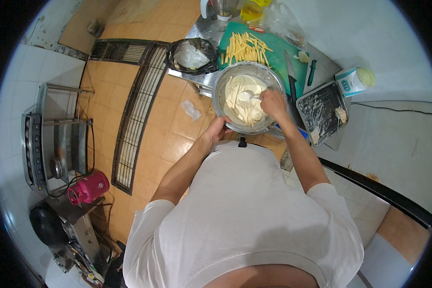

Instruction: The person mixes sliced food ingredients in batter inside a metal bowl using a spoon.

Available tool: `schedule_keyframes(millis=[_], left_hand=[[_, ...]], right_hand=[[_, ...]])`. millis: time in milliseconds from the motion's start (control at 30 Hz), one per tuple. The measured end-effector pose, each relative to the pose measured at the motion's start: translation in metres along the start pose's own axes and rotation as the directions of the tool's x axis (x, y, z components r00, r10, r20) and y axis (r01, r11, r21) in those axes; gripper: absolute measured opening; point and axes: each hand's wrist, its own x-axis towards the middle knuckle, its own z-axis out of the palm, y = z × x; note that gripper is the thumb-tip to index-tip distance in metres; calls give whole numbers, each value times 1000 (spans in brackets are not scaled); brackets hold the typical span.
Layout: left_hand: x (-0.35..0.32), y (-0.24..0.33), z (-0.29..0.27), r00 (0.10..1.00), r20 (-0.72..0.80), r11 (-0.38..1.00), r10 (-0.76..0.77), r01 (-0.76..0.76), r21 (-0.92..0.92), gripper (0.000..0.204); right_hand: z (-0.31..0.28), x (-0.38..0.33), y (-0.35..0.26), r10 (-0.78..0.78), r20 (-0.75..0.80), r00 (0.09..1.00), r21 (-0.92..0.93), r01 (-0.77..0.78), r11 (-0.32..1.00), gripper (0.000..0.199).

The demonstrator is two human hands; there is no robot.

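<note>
A round metal bowl (219,99) is held against my body at the table's near edge. Inside it lie pale cut sticks in a thick creamy batter (245,86). My left hand (217,128) grips the bowl's rim at its lower left. Over the right side of the bowl, my right hand (273,104) is closed round a spoon (245,96), whose bowl end sits in the batter. Beyond the bowl, a heap of yellow potato-like sticks (247,48) rests on a green cutting board (278,45). The spoon's handle is mostly hidden by my fingers.
A knife (290,72) and a green-handled peeler-like tool (312,72) lie right of the sticks. Farther right are a smeared black tray (321,113) and a white-and-teal container (353,81). A black plastic bag (211,53) stands at the table's left edge. A pink gas cylinder (89,187) is at far left.
</note>
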Motion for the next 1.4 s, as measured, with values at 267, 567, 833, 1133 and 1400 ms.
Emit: schedule_keyframes(millis=[267, 567, 833, 1133, 1400], left_hand=[[11, -2, -15, 996, 73, 998, -54, 52, 39, 36], [-4, 3, -1, 999, 32, 999, -14, 13, 35, 23], [16, -5, -22, 992, 90, 994, -89, 84, 63, 49], [19, -9, -24, 991, 97, 995, -89, 84, 56, 46], [-7, 3, 2, 1000, -12, 1000, -19, 19, -10, 28]], right_hand=[[10, 8, -3, -27, -132, 991, -61, 19, 998, 18], [34, -4, -3, -142, -188, 972, 174, 175, 969, 19], [25, -7, -7, -111, -282, 953, -9, 113, 994, 21], [45, -5, -4, -93, -327, 941, 29, 109, 994, 20], [24, -4, -12, -110, -249, 962, -10, 111, 994, 22]])
